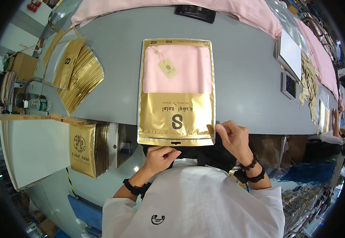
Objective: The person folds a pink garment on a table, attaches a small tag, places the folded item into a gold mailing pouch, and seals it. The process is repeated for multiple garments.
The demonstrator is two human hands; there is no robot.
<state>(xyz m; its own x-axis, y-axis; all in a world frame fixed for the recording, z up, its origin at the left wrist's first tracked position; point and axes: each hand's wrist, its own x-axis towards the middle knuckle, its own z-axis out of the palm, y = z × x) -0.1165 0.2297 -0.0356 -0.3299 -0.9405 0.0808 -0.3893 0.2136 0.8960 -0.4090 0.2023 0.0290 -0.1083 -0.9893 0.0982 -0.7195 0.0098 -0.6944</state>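
A gold zip-top pouch (177, 119) lies on the grey table, its sealed-looking zip end reaching past the near edge towards me. Through its clear window shows folded pink fabric (190, 68) with a cream hang tag (168, 68) on a string. My left hand (162, 157) is curled at the pouch's near edge; whether its fingers pinch that edge is hidden. At the near right corner is my right hand (235, 141), its thumb tip beside the pouch's side edge. Whether it grips the pouch is unclear.
Gold pouches (81, 77) are fanned out at the left, near a plastic bottle (38, 104). More stand in an open compartment (83, 148) below. Pink fabric (166, 2) and a phone (195, 13) lie at the back. At the right are a white stack (288, 56), a small box (288, 85) and tags (308, 86).
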